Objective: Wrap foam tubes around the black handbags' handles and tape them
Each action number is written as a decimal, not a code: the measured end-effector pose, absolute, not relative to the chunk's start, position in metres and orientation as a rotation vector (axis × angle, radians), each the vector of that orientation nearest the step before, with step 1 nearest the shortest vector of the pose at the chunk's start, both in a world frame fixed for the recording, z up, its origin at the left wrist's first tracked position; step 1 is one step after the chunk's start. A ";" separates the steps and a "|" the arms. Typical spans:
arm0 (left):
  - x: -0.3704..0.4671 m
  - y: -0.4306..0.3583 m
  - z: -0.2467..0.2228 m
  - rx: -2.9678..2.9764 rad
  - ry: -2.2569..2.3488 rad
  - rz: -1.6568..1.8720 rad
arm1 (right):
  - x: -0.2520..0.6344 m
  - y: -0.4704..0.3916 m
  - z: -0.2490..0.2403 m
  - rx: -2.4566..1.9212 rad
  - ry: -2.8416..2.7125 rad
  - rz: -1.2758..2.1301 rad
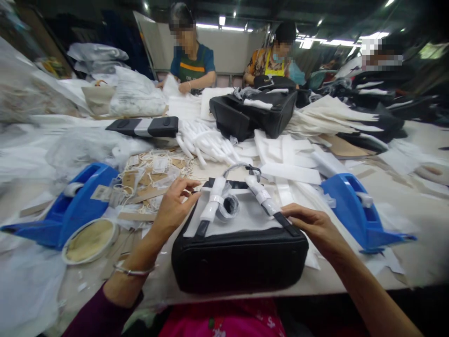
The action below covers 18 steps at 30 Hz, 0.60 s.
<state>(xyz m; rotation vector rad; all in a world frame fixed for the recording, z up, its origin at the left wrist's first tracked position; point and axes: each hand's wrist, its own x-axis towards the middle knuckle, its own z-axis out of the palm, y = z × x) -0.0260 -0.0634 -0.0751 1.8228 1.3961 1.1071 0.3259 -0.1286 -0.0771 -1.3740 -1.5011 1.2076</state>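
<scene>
A black backpack (242, 262) lies on the table in front of me, its base facing me. A white foam sheet (242, 220) covers its upturned side. Over it run two shoulder straps (214, 201), padded with white foam and clear wrap. Between them rests a coil of clear plastic wrap (228, 206). My left hand (177, 201) is at the far left corner of the backpack, thumb and fingers curled at its edge. On the opposite side my right hand (312, 224) grips the right edge, beside the strap. The fingertips of both hands are partly hidden.
Blue tape dispensers stand at left (75, 206) and right (358, 210). Nearer the left one are a round tub (90, 241) and a pile of tags with strings (150, 180). Beyond lie white foam rolls (205, 140) and another black bag (256, 110). Co-workers (192, 65) work across the table.
</scene>
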 end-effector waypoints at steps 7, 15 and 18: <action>-0.045 -0.141 -0.060 1.570 1.060 0.788 | 0.325 -0.149 -0.083 -1.339 -1.599 1.222; -0.032 -0.154 -0.077 1.593 1.171 0.867 | 0.293 -0.165 -0.099 -1.427 -1.583 0.760; -0.034 -0.156 -0.080 1.638 1.204 0.919 | 0.290 -0.163 -0.092 -1.442 -1.659 0.623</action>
